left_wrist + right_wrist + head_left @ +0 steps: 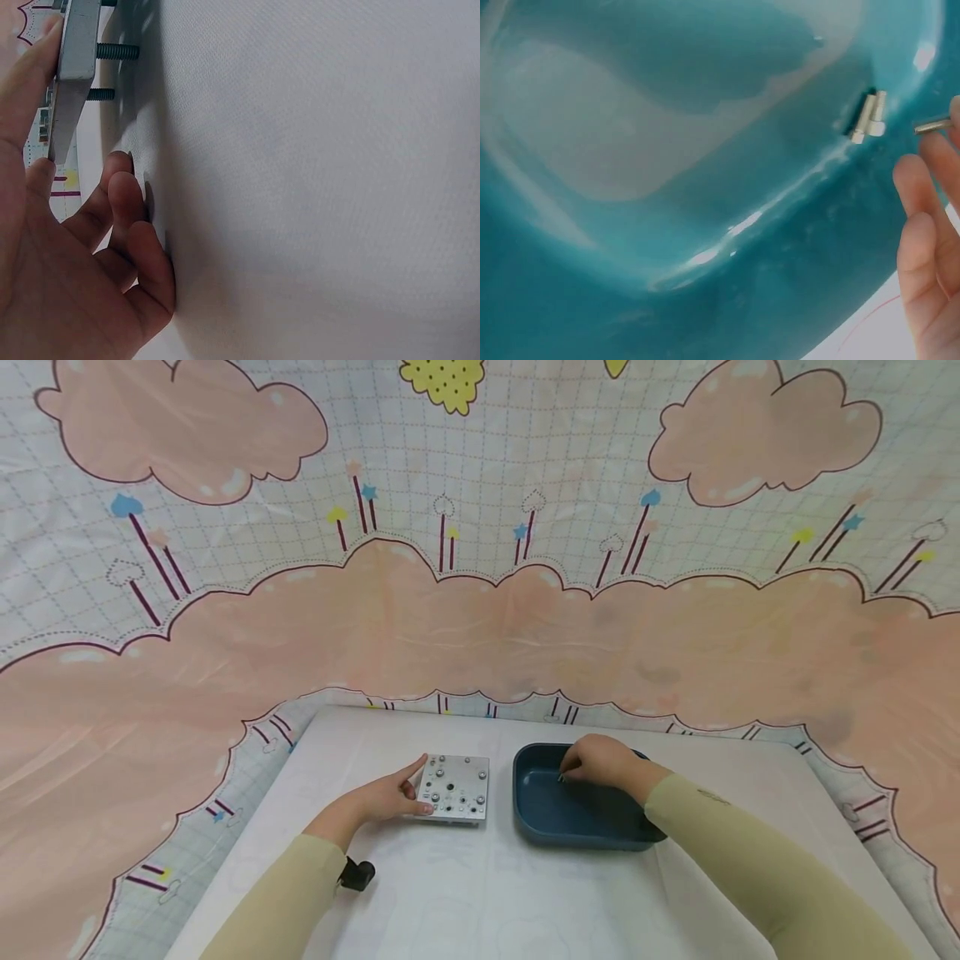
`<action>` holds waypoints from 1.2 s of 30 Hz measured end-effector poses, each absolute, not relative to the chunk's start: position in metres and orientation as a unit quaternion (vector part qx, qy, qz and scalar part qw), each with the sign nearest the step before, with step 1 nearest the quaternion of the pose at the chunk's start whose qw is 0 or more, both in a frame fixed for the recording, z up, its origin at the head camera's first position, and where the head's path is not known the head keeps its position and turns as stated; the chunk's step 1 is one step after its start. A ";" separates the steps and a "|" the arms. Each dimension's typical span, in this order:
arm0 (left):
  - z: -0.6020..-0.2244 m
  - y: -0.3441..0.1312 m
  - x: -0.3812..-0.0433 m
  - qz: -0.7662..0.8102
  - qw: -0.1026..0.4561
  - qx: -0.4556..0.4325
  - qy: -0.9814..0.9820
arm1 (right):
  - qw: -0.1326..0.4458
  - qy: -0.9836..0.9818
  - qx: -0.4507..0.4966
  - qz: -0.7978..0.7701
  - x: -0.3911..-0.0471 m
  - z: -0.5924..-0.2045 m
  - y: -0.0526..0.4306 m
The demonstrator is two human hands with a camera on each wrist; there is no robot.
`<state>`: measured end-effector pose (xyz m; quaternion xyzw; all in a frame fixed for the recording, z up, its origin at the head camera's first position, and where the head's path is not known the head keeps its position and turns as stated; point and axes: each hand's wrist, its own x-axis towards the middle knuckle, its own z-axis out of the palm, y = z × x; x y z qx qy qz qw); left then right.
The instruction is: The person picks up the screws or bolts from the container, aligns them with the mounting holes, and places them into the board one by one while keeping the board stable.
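A square silver metal plate (465, 789) with several holes and screw heads sits on the white table. Threaded screws (118, 52) stick out of its underside in the left wrist view. My left hand (386, 797) grips the plate's left side between thumb and index finger; the other fingers curl beside the tabletop. Over the dark blue tray (577, 842), my right hand (603, 762) pinches a small metal screw (932, 126) at the fingertips. Two more screws (865, 118) lie together inside the tray, near its wall.
A black object (357, 874) shows at the left wrist, by the sleeve. White cloth covers the table (450, 910). Behind it hangs a patterned curtain (480, 635) with clouds and stars.
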<state>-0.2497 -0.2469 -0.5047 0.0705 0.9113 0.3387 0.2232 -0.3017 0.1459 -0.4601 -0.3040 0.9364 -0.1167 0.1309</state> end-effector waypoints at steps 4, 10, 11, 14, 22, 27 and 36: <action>-0.504 -0.247 -0.249 0.337 0.224 0.069 0.912 | 0.127 0.932 -0.307 -0.145 -0.301 -0.456 0.143; -0.504 -0.246 -0.249 0.337 0.224 0.064 0.912 | 0.132 0.932 -0.280 -0.186 -0.297 -0.447 0.135; -0.504 -0.246 -0.249 0.338 0.225 0.063 0.912 | 0.133 0.932 -0.276 -0.193 -0.297 -0.446 0.133; -0.504 -0.246 -0.250 0.339 0.226 0.062 0.911 | 0.129 0.929 -0.272 -0.213 -0.295 -0.443 0.127; -0.504 -0.247 -0.250 0.337 0.229 0.069 0.911 | 0.135 0.919 -0.246 -0.278 -0.294 -0.449 0.101; -0.504 -0.247 -0.250 0.334 0.228 0.071 0.912 | 0.149 0.906 -0.242 -0.315 -0.293 -0.452 0.080; -0.506 -0.247 -0.250 0.341 0.228 0.068 0.910 | 0.173 0.886 -0.246 -0.351 -0.289 -0.448 0.041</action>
